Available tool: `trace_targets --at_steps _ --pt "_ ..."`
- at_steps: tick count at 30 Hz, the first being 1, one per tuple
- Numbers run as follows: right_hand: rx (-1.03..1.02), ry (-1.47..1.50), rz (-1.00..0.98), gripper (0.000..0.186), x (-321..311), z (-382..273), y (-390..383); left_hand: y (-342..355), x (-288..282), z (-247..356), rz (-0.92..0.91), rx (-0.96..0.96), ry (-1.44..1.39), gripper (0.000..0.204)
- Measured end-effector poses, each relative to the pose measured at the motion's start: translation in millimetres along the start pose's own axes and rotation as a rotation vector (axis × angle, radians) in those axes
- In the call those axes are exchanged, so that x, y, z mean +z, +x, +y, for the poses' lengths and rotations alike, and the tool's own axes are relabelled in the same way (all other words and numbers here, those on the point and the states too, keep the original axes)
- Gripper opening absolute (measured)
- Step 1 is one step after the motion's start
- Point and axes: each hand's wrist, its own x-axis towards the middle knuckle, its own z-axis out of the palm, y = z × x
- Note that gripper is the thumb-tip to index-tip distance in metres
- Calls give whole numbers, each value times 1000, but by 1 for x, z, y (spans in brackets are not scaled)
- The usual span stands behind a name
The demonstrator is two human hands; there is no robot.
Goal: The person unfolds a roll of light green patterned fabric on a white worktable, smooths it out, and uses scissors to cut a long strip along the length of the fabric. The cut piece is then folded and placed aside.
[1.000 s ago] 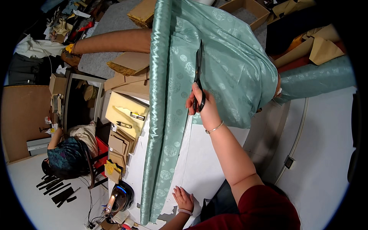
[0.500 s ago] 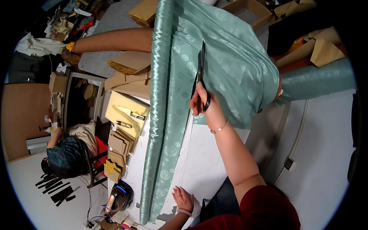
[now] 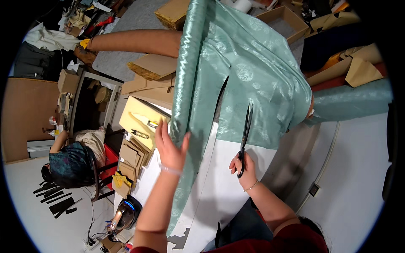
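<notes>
The green fabric (image 3: 265, 88) lies slit, partly over white paper (image 3: 230, 168). By its lower edge, the right hand (image 3: 248, 171) holds black scissors (image 3: 245, 137); by its rolled left side, the left hand (image 3: 172, 152) spreads wide.

Left forearm (image 3: 158, 208) extended, the left hand (image 3: 171, 154) is farther forward, fingers (image 3: 164, 131) spread and thumb (image 3: 185, 141) apart; the right hand (image 3: 247, 172) curls into a grip, right forearm (image 3: 272, 204) slanting in from the lower right
</notes>
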Motion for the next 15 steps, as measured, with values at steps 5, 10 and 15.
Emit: trace_targets --at_steps 5,10,15 --pt "-37 -2 36 14 -1 29 8 127 45 15 140 263 11 81" --pt "-114 -68 44 14 -2 37 17 197 76 42 6 133 54 88" --pt "-172 -146 47 15 -2 36 12 231 100 37 -102 -33 116 85"
